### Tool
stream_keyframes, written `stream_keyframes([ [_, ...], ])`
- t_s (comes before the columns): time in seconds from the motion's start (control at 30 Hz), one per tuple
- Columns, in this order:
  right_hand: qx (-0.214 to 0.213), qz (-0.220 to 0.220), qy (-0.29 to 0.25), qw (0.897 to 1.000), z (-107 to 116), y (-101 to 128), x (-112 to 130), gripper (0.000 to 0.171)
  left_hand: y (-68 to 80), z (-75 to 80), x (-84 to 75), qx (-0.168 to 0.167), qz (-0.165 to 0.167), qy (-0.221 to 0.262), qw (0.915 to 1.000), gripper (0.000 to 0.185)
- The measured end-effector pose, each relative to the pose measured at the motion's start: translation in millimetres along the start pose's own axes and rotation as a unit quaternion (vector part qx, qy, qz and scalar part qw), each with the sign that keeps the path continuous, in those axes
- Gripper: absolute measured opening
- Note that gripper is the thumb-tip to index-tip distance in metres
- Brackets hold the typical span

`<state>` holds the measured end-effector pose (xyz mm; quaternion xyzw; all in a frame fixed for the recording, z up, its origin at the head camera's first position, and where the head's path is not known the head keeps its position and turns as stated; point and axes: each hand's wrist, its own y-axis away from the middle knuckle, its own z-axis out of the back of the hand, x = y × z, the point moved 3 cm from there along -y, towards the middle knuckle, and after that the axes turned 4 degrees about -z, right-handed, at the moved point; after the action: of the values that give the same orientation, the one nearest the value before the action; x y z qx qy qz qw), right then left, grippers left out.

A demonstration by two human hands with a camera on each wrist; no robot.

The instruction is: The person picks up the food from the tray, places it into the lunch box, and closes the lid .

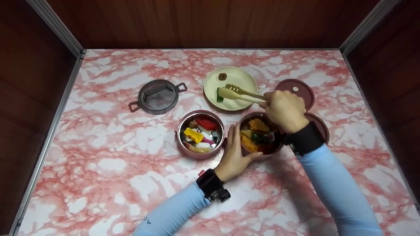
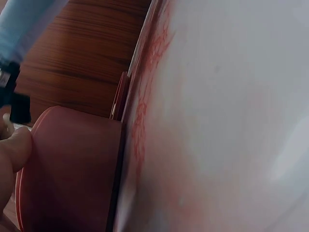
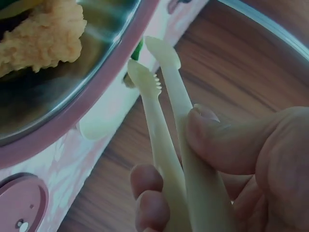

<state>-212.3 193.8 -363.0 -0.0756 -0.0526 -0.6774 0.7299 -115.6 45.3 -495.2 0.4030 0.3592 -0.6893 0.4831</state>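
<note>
- My right hand [image 1: 284, 109] grips a pair of cream tongs [image 1: 241, 94], thumb on one arm and fingers curled under the other, squeezing them nearly together.
- The tong tips reach out over the pale plate [image 1: 242, 80], right at a green piece [image 1: 219, 95] lying near its front-left edge; from the head view the tips touch or sit just over it, I can't tell which.
- A small brown ball [image 1: 222, 76] sits alone near the plate's far edge, well apart from the tongs.
- My left hand [image 1: 235, 154] rests against the side of the pink bowl [image 1: 244, 151] on the right, fingers straight and upright along its left wall, thumb along the front; an open, steadying touch.
- That bowl holds orange, fried and green bits, and sits just under my right wrist.
- Just beside it on the left stands a second pink bowl [image 1: 188, 150] with yellow, red and white pieces.
- Two dark pink lids [image 1: 303, 90] lie behind my right hand, overlapping.
- A grey handled lid [image 1: 158, 96] lies off to the far left on the marbled table [image 1: 98, 170].
</note>
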Motion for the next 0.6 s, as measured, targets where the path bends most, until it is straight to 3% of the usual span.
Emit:
stream_keyframes([
  [0.27, 0.001, 0.018, 0.063, 0.998, 8.2, -16.4, 5.1, 0.018, 0.2, 0.2, -0.5, 0.002, -0.003, 0.007, 1.0, 0.114],
  [0.6, 0.025, 0.051, 0.043, 0.997, 8.4, -22.3, 9.7, 0.016, -0.3, 0.7, -0.2, 0.001, 0.003, 0.003, 1.0, 0.115],
])
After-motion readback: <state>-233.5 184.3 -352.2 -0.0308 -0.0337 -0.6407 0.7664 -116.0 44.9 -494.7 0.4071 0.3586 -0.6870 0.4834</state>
